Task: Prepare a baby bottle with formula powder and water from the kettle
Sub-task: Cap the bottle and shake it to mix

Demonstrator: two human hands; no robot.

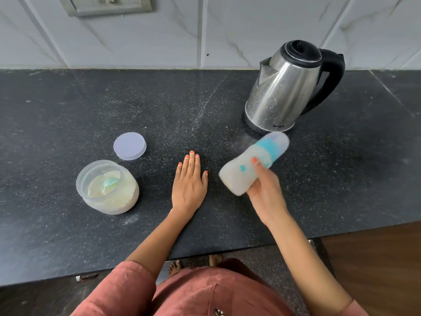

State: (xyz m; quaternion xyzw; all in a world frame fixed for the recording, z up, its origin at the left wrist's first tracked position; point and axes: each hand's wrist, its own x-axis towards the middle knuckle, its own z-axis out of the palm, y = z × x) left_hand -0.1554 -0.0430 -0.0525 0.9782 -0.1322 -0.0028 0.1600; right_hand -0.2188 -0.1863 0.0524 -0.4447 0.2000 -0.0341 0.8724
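My right hand (pixel 265 192) grips the baby bottle (pixel 241 172) above the dark counter. The bottle is tilted, cap end toward the kettle, blurred, and looks full of milky white liquid with a teal collar under a clear cap. My left hand (pixel 189 181) lies flat on the counter with straight fingers, just left of the bottle. A steel kettle (pixel 282 92) with a black lid and handle stands behind the bottle at the back right. An uncovered clear jar of formula powder (pixel 109 188) with a teal scoop (pixel 110 182) in it sits to the left.
The jar's pale lid (pixel 129 145) lies on the counter (pixel 68 110) behind the jar. Spilled powder dusts the counter near the kettle. A tiled wall with a socket plate (pixel 107 4) runs along the back. The counter's front edge is near my body.
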